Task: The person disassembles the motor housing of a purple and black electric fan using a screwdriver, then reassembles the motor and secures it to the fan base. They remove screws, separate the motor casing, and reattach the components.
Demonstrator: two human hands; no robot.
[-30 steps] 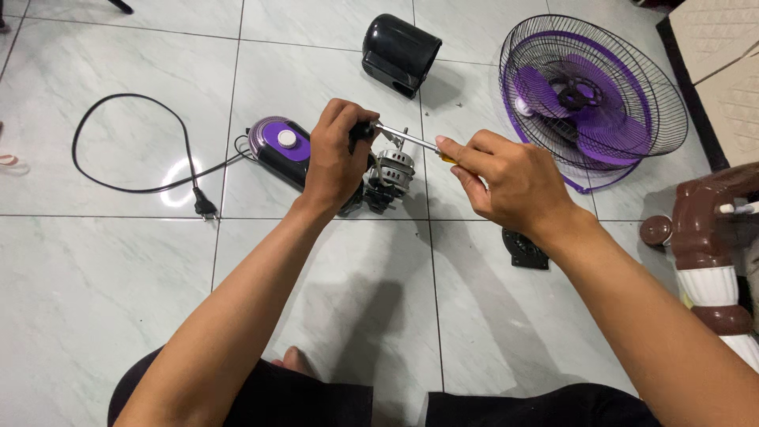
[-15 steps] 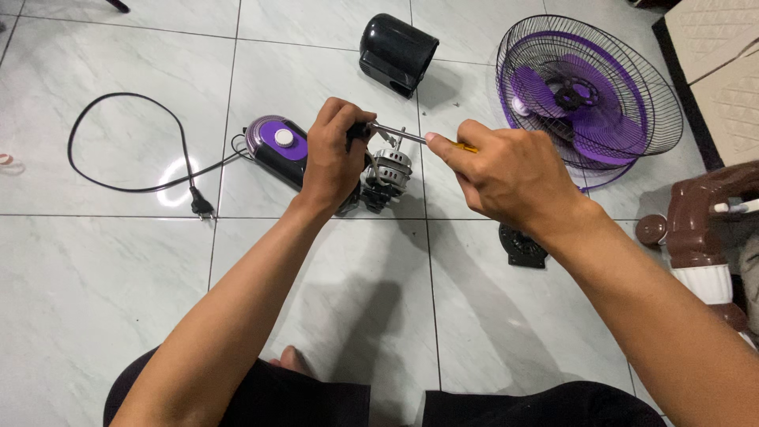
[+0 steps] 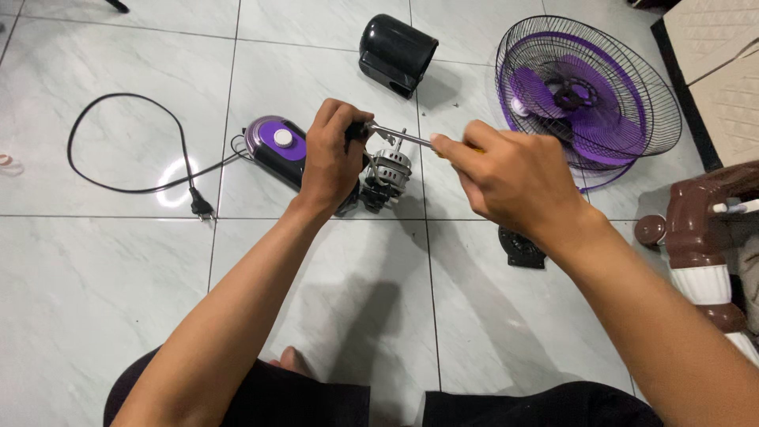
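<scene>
A bare fan motor (image 3: 387,175) with a metal core sits on the tiled floor, joined to a purple and black fan base (image 3: 273,146). My left hand (image 3: 332,154) grips the motor assembly from the left and holds it in place. My right hand (image 3: 514,178) is closed around a screwdriver (image 3: 399,138); its metal shaft points left, and the tip meets the top of the motor by my left thumb. The screwdriver's handle is mostly hidden inside my fist.
A black power cord (image 3: 130,142) with plug (image 3: 199,207) loops left of the base. A black motor cover (image 3: 398,54) lies beyond. A purple-bladed fan cage (image 3: 587,93) lies at the right, a small black part (image 3: 520,249) below it, brown furniture (image 3: 704,229) at far right.
My right hand has shifted slightly left and closer to the motor with the screwdriver. My left hand keeps its grip on the motor.
</scene>
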